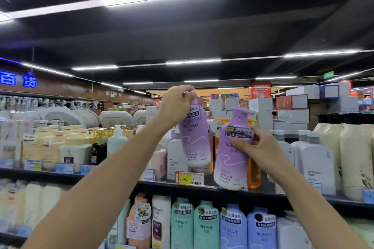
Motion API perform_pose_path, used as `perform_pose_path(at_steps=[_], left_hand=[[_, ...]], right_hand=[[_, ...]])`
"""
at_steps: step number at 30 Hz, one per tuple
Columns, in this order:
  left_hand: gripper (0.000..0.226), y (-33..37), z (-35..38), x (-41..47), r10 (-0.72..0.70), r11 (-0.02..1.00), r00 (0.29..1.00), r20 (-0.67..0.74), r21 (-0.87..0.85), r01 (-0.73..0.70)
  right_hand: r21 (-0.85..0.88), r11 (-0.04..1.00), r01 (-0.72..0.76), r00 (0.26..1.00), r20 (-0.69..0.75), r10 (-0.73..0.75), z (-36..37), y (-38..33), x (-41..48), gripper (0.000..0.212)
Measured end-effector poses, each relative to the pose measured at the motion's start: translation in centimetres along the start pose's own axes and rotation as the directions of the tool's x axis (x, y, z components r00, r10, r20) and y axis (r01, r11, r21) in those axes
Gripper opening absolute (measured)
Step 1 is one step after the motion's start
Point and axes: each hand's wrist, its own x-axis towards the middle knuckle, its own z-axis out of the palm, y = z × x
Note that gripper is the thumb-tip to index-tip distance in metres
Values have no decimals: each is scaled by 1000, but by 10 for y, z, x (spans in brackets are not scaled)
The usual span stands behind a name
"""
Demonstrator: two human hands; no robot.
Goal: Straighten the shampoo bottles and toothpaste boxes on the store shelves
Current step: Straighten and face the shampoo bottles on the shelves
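Observation:
Two purple REPAND shampoo bottles are in my hands above the top shelf (202, 187). My left hand (176, 105) grips the pump top of the left purple bottle (195, 141), which hangs tilted with its base lifted off the shelf. My right hand (261, 147) holds the body of the right purple bottle (230, 163) from the side; its base sits at the shelf's front edge and its pump points right.
White pump bottles (315, 159) and cream bottles (354, 157) stand to the right, an orange bottle (254, 176) behind. Cream jars (77, 151) fill the left. The lower shelf holds green (206, 226) and blue bottles (233, 228). A yellow price tag (189, 178) hangs in front.

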Motion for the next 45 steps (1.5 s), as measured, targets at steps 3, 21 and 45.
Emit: perform_pose_path(at_steps=[3,21,45], left_hand=[[29,-8,21,7,2,999,996,86,32,-5],[29,-37,73,18,-46,998,925,377,-21,58],[43,-127,63,-23,-238,948,952,195,261,183]], right_hand=[[-17,1000,8,1000,5,-7,-1,4,2,28],[-34,999,4,1000,23,-3,6,6,4,38],[-63,994,-92,993,-81,87,24,7,-19,29]])
